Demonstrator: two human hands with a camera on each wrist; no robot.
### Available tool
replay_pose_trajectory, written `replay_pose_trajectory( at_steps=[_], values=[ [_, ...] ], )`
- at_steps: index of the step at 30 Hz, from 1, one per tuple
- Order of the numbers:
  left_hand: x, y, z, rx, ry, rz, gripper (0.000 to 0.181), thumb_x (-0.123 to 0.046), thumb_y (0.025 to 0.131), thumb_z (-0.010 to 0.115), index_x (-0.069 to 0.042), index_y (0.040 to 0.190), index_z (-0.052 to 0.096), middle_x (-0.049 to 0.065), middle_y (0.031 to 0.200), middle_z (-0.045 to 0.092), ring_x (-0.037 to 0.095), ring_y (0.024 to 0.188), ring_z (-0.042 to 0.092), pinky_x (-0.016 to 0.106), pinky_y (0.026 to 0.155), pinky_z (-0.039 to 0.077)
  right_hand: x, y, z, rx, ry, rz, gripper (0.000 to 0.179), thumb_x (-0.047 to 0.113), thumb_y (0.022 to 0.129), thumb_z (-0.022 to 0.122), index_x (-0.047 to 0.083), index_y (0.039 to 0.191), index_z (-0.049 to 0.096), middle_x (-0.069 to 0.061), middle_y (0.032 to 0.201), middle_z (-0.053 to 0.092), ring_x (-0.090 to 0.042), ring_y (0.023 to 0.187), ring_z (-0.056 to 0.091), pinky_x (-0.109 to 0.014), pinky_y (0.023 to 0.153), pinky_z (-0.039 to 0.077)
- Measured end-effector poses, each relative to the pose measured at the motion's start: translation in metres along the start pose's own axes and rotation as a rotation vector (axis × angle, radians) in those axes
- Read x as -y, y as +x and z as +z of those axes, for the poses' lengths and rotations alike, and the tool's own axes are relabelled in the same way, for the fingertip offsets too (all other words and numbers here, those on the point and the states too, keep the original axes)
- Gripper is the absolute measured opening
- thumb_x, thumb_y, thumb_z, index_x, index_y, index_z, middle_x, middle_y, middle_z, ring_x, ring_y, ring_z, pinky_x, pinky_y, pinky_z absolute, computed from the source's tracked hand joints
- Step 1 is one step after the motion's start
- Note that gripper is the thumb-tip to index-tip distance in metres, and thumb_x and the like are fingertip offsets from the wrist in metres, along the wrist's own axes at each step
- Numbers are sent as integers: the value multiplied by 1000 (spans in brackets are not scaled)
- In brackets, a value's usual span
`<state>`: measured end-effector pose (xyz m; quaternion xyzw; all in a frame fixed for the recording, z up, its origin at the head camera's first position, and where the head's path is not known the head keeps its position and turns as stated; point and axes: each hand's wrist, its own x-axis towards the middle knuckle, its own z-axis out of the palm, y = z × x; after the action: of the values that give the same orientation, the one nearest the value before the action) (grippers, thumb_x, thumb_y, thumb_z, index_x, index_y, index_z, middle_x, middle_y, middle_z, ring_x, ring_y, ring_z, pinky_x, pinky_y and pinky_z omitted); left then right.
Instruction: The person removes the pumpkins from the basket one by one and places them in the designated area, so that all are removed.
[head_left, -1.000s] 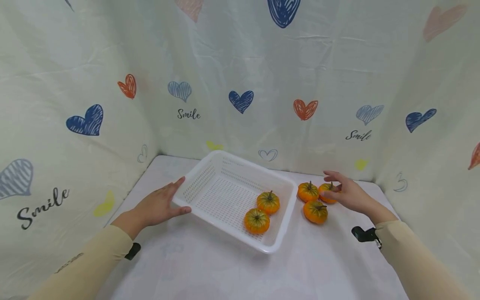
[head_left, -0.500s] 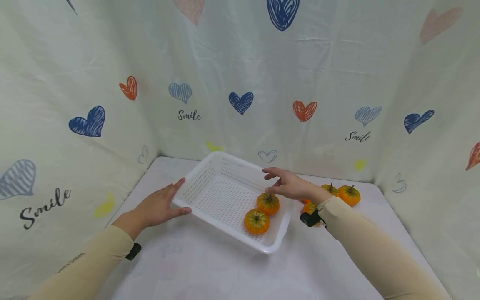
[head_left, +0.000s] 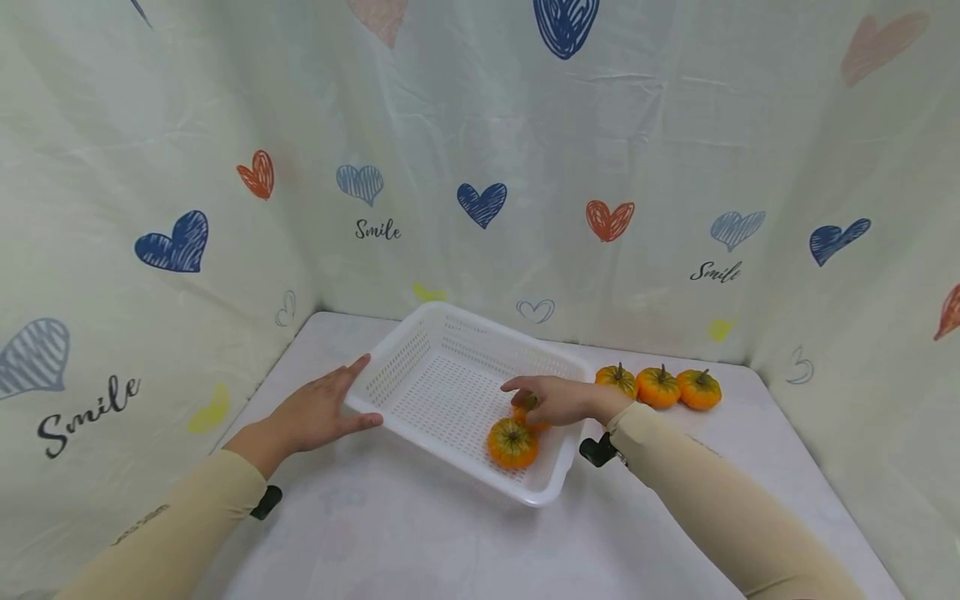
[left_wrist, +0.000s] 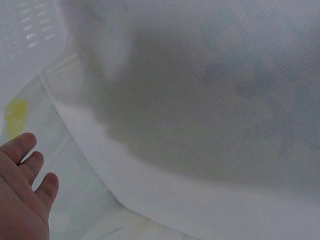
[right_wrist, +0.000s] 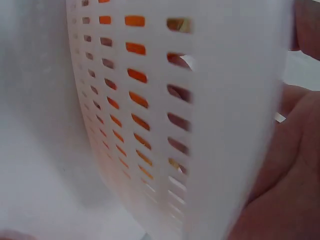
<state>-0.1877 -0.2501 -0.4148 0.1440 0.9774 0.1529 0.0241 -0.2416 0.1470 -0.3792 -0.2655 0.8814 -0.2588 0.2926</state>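
A white slotted plastic basket [head_left: 442,450] stands askew on the table. My left hand [head_left: 315,412] spans its left end, thumb and index finger spread along the rim; in the left wrist view the other fingers [left_wrist: 31,167] stretch out loosely. Inside the basket, a small orange pumpkin [head_left: 513,443] sits at the right front. Just behind it, my right hand [head_left: 558,400] has its thumb and fingers around a second pumpkin [head_left: 519,413], mostly covered by the hand. Orange shows through the slots of the basket wall [right_wrist: 150,120] in the right wrist view, with the right palm [right_wrist: 280,165] beyond the rim.
Right of the basket, three small pumpkins stand in a row: a left one [head_left: 615,377], a middle one [head_left: 657,387] and a right one [head_left: 699,390]. My right sleeve [head_left: 705,467] crosses in front of them. A heart-printed curtain [head_left: 480,125] rises behind the white table [head_left: 420,550].
My right hand has left the pumpkins on the right, passed over the basket's right rim and come down on the rear pumpkin inside. My left hand and the basket have stayed put.
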Motion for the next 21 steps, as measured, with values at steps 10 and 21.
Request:
replay_pose_trajectory(
  at_steps=[10, 21],
  values=[
    [0, -3, -2, -15, -6, 17, 116, -85, 80, 47, -7, 160, 15, 30, 153, 33, 49, 138, 34, 62, 109, 31, 5, 1, 6, 58, 16, -16, 58, 16, 92, 71, 13, 146, 49, -12, 135, 59, -26, 122, 55, -45, 103, 45],
    [-2, -3, -5, -15, -5, 26, 116, -85, 80, 47, -6, 159, 16, 31, 152, 34, 50, 138, 34, 62, 109, 31, 16, -8, 3, 138, -30, 17, 62, 21, 91, 74, 16, 147, 48, -5, 131, 60, -18, 109, 59, -37, 94, 50]
  ],
)
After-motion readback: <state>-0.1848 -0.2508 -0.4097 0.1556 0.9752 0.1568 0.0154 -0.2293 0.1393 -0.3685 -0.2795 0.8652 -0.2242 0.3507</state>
